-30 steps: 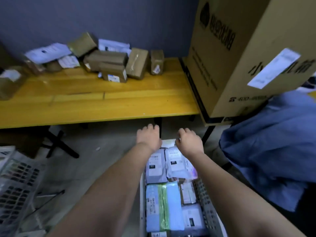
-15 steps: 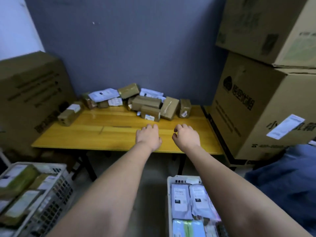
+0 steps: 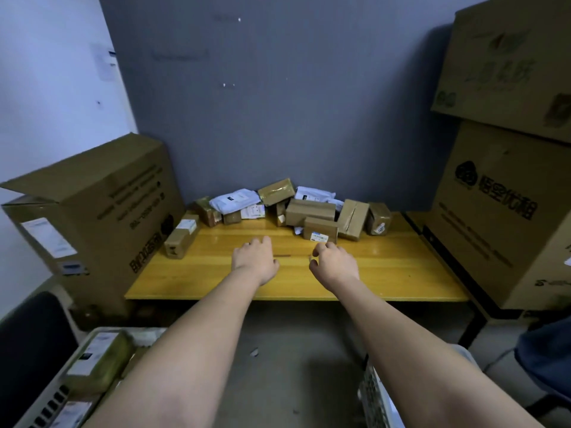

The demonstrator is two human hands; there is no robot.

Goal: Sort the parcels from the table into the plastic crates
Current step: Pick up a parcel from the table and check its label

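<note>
Several brown cardboard parcels and white mailer bags lie heaped at the back of the yellow wooden table (image 3: 386,273). A small labelled box (image 3: 320,230) sits at the front of the heap, and a long box (image 3: 181,235) lies apart at the left. My left hand (image 3: 255,257) hovers over the table's middle with relaxed fingers and holds nothing. My right hand (image 3: 333,262) is beside it, fingers loosely curled and empty, just short of the small labelled box. A plastic crate (image 3: 52,400) with parcels stands at bottom left; another crate's rim (image 3: 375,393) shows beneath my right forearm.
Big cardboard cartons flank the table: one on the left (image 3: 92,211), two stacked on the right (image 3: 500,211). A grey wall stands behind the heap. A dark chair back (image 3: 31,341) is at lower left, blue cloth (image 3: 547,356) at lower right. Bare concrete floor lies between the crates.
My view has lifted from the right crate up to the table. Both empty hands have risen from the crate and moved forward over the table toward the parcel heap.
</note>
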